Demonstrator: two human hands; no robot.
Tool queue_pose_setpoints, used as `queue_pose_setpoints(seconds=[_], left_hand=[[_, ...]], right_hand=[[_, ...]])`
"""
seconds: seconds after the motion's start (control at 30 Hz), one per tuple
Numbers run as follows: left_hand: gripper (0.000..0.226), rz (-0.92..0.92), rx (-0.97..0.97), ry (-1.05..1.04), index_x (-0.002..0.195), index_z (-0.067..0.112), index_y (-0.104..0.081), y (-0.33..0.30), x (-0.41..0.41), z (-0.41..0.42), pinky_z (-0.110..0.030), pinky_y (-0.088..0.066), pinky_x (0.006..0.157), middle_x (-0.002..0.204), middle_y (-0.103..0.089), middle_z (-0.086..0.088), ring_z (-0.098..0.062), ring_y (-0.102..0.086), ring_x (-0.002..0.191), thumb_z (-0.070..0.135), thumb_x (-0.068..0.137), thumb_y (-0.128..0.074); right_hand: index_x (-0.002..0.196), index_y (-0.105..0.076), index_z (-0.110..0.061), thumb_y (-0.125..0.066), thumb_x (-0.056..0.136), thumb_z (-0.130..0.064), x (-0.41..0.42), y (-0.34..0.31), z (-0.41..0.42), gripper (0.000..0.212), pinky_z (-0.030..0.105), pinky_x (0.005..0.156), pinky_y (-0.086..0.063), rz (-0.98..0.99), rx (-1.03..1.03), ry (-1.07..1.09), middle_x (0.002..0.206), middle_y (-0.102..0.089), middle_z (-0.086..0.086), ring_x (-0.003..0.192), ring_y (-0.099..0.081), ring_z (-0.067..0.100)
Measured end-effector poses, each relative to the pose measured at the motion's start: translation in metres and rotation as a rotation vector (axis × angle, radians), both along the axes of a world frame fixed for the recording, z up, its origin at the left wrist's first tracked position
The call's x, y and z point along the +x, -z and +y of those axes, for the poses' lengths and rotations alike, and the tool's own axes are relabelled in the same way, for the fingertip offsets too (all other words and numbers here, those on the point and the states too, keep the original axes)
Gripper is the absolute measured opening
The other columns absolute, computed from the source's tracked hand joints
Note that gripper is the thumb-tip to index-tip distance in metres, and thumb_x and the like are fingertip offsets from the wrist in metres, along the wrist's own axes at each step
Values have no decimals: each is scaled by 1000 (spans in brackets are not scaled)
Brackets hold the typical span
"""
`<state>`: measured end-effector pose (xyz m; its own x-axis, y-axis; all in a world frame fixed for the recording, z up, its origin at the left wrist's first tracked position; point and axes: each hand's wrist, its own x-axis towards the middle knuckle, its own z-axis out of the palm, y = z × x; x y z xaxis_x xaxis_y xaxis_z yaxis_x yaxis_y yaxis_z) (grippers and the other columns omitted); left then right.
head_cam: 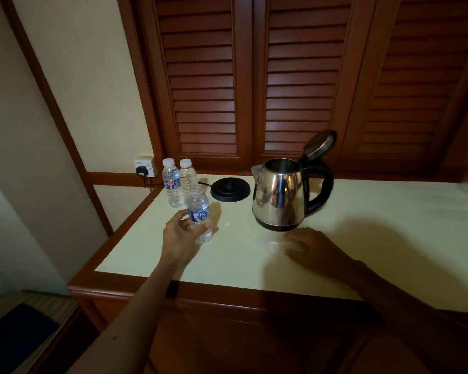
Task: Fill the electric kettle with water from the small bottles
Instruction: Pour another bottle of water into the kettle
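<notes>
A steel electric kettle (280, 197) with a black handle stands on the pale tabletop (376, 238), its lid tipped open. My left hand (180, 233) grips a small clear water bottle (199, 211) with a blue label, held upright left of the kettle. I cannot tell whether the bottle has a cap. My right hand (312, 248) lies flat on the tabletop just in front of the kettle, fingers spread, holding nothing. Two more small capped bottles (172, 182) (187, 176) stand side by side at the back left.
The kettle's black round base (230, 188) sits between the bottles and the kettle, its cord running to a wall socket (146, 167) with a plug. Louvred wooden doors (254, 76) rise behind the table. The table's wooden edge (173, 292) is close to me.
</notes>
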<state>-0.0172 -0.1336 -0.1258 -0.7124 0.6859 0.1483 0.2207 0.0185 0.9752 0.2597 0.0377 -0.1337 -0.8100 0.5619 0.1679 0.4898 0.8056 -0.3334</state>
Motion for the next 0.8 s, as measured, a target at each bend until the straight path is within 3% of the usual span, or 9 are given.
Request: queue_pose_setpoints(seconds=[0.13, 0.4, 0.6, 0.8], left_hand=[[52, 65, -63, -7, 120, 23, -66, -5, 14, 15, -46, -58, 88, 118, -70, -2, -24, -66, 108, 28, 73, -87], [65, 366, -76, -1, 133, 14, -59, -63, 53, 64, -31, -53, 84, 117, -67, 2, -15, -62, 103, 26, 74, -85], [61, 545, -162, -73, 129, 16, -61, -92, 60, 83, -36, -55, 80, 117, -71, -5, -16, -62, 94, 33, 75, -83], [49, 712, -288, -120, 117, 19, -66, -110, 59, 91, -35, -55, 72, 101, -72, 1, -18, -65, 84, 37, 74, -82]], right_hand=[[125, -62, -20, -57, 92, -45, 33, 5, 23, 42, 31, 111, -32, 1, -19, 40, 140, -52, -3, 130, -44, 11], [133, -53, -30, -51, 91, -54, 35, 17, 29, 49, 31, 116, -22, 26, -61, 64, 149, -39, -11, 138, -31, 6], [130, -57, -31, -56, 87, -53, 36, 18, 29, 49, 27, 111, -23, 93, -107, 77, 147, -42, -13, 136, -33, 4], [131, -57, -28, -56, 87, -53, 38, 19, 31, 50, 22, 108, -22, 121, -95, 41, 146, -45, -11, 136, -33, 4]])
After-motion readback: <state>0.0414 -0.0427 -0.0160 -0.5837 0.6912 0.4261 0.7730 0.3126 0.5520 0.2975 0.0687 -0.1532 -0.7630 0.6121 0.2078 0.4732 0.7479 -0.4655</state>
